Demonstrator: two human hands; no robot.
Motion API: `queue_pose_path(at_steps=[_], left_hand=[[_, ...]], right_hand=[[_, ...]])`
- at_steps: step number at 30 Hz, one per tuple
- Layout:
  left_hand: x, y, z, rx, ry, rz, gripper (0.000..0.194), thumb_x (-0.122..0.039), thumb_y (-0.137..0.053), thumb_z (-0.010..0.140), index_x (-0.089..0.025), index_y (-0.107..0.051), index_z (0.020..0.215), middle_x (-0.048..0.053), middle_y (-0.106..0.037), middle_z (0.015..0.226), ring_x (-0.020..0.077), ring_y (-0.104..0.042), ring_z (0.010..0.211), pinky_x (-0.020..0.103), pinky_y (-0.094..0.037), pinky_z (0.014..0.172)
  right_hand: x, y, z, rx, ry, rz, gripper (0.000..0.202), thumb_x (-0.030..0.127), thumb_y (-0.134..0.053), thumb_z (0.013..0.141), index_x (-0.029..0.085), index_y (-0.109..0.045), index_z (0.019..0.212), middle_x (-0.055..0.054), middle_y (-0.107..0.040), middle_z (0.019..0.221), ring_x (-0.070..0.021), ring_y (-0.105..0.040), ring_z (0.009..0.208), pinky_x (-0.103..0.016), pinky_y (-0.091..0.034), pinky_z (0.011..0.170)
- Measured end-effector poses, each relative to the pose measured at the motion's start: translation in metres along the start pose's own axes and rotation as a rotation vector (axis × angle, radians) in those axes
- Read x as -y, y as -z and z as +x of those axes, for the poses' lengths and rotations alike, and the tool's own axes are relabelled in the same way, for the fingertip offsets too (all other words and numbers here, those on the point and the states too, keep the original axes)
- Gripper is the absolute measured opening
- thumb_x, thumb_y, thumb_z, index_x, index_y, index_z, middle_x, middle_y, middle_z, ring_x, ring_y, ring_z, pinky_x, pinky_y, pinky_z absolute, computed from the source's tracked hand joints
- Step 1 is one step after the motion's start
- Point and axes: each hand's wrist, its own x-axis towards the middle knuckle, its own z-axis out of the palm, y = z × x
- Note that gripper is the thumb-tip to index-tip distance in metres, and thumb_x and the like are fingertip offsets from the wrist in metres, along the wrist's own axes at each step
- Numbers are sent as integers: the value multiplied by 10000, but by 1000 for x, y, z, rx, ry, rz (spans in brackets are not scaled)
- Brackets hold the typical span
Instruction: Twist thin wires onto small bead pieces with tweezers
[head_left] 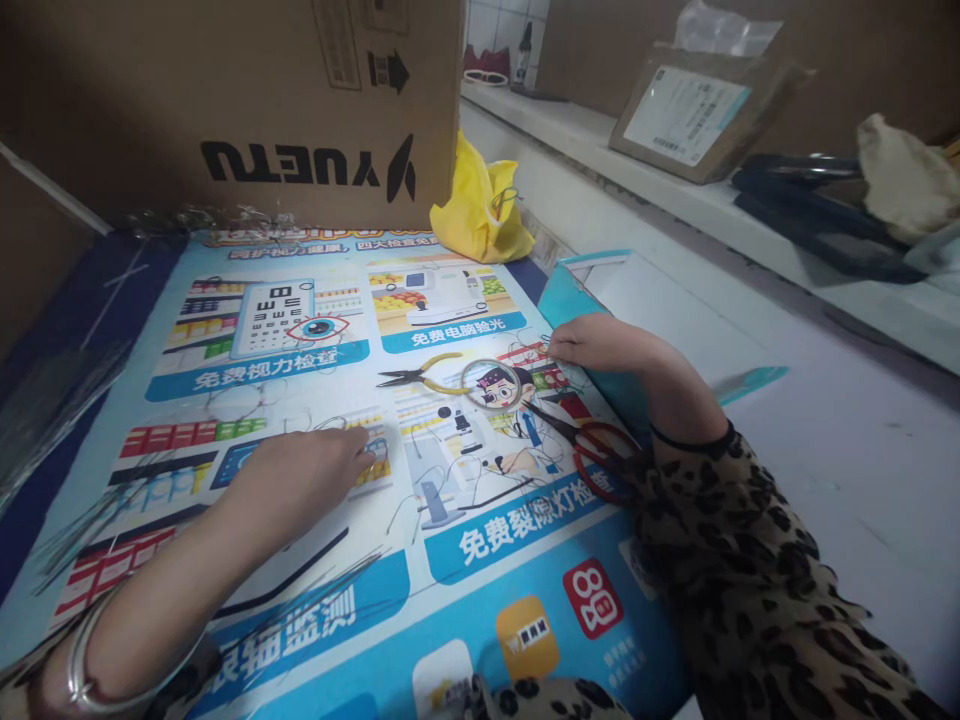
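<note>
On the printed poster (390, 420), my left hand (322, 465) rests low with fingertips pinched together near thin dark wires. What is between them is too small to make out. My right hand (600, 342) is at the poster's right edge, fingers closed; whatever they hold is hidden. Between the hands lie yellow-handled pliers (424, 375) and a round ring-shaped roll (491, 384). Red-handled scissors (604, 460) lie below my right hand, partly under the sleeve. Loose bundles of thin wire (322, 580) are scattered over the poster, mostly around my left forearm.
A large cardboard box (300, 90) stands across the back, with a yellow bag (484, 205) at its corner. Clear plastic (67, 400) lies at left. On the right ledge sit a labelled parcel (697, 115) and dark items (817, 215).
</note>
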Motion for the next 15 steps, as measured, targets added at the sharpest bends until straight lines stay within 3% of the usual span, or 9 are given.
queue_pose_path(at_steps=[6,11,15], left_hand=[[0,0,0,-7,2,-10,384,-382,-255,891,-190,-585,935,138,-693,884,316,-658,775,369,-451,614],[0,-1,1,-3,9,-11,383,-392,-265,887,-191,-589,927,134,-695,882,319,-659,776,371,-456,621],[0,-1,0,-10,1,-26,383,-392,-270,887,-190,-593,927,139,-694,892,331,-658,787,386,-461,629]], right_hand=[[3,0,2,17,-35,-32,371,366,-300,881,171,-597,776,-74,-630,818,-154,-509,705,-256,-306,597],[6,-4,3,-100,-206,-152,371,331,-280,891,164,-610,907,-129,-644,945,-210,-547,800,-288,-301,619],[3,-9,3,4,-118,-161,318,277,-330,869,183,-632,845,-107,-649,954,-203,-550,804,-283,-297,612]])
